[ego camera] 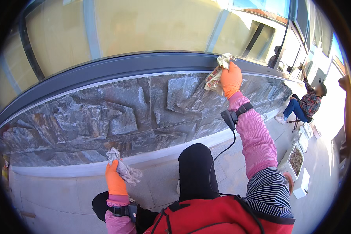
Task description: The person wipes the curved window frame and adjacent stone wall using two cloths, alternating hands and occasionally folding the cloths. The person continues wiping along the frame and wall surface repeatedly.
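Observation:
My right hand, in an orange glove, grips a pale cloth with a red pattern. The top of that cloth lies against the dark metal window frame, by the lower edge of the glass. Lower left, my left hand, gloved in orange too, holds a crumpled greyish cloth above the paving, apart from the wall. Between the frame and the ground runs a wall of dark stone-look tiles. Both fingertips are partly hidden by the cloths.
At the right a person sits on a folding stool, one arm raised to the window. Near them stand a white box of dark material and a white container. A white ledge edges the wall's foot. A cable hangs from my right wrist.

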The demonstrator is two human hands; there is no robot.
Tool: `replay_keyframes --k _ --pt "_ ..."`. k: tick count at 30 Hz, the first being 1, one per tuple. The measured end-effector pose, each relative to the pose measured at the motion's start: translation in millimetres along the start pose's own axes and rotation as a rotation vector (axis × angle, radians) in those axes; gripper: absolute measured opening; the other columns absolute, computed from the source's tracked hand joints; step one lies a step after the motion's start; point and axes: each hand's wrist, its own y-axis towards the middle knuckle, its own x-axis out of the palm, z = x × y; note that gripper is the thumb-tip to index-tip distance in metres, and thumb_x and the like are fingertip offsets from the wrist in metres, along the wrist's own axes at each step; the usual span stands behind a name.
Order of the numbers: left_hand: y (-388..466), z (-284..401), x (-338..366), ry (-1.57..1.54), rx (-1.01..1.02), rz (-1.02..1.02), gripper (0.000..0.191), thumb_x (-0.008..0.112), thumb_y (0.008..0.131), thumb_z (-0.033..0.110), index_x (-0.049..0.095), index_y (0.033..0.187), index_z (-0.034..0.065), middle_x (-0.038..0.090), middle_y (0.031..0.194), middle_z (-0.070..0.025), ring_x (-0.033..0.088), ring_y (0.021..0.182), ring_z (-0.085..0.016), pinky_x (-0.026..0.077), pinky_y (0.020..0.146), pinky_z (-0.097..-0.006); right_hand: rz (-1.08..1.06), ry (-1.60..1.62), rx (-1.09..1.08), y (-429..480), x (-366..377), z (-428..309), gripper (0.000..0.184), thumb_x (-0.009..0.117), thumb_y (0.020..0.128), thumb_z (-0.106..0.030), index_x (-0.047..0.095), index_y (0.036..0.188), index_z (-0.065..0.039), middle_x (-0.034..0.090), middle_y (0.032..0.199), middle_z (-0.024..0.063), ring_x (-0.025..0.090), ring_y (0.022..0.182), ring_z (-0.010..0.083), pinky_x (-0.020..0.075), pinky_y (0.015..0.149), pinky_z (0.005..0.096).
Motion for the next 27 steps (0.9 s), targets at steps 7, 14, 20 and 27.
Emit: replay_keyframes --k 7,14,20,27 --pt "7 -11 7 0.051 0.009 -0.049 0.027 0.06 0.093 0.018 0.06 0.114 0.0016 0.064 0.099 -0.0066 0.061 0.085 -0.017 0.049 0.076 -0.0315 -0.154 0.342 -0.457 -53 35 -90 0.034 0.058 0.078 -0.003 0.063 0.111 -0.004 0.061 0.113 0.0187 0.056 0.106 0.0393 0.0453 0.095 0.0442" --pt "20 -26 9 0.106 -0.047 -0.033 0.032 0.062 0.091 0.018 0.058 0.119 0.0031 0.066 0.106 -0.0096 0.062 0.093 -0.022 0.051 0.081 -0.0361 -0.184 0.189 -0.59 -38 39 -91 0.026 0.063 0.071 -0.009 0.063 0.097 -0.008 0.064 0.102 0.0109 0.058 0.097 0.0346 0.0494 0.082 0.0455" --pt "25 -31 0 0.149 -0.075 -0.037 0.033 0.062 0.091 0.021 0.059 0.119 0.0034 0.066 0.107 -0.0093 0.063 0.093 -0.022 0.051 0.081 -0.0364 -0.122 0.071 -0.158 -6 23 17 0.026 0.059 0.08 -0.012 0.063 0.105 -0.008 0.061 0.109 0.0124 0.058 0.101 0.0364 0.0495 0.085 0.0455" --pt "23 -29 -2 0.15 -0.05 -0.059 0.029 0.062 0.091 0.021 0.061 0.114 0.0036 0.067 0.104 -0.0088 0.063 0.091 -0.022 0.051 0.08 -0.036 -0.177 -0.017 0.296 33 19 29 0.03 0.059 0.089 -0.029 0.065 0.108 -0.006 0.066 0.107 0.0175 0.061 0.103 0.0402 0.049 0.086 0.048"
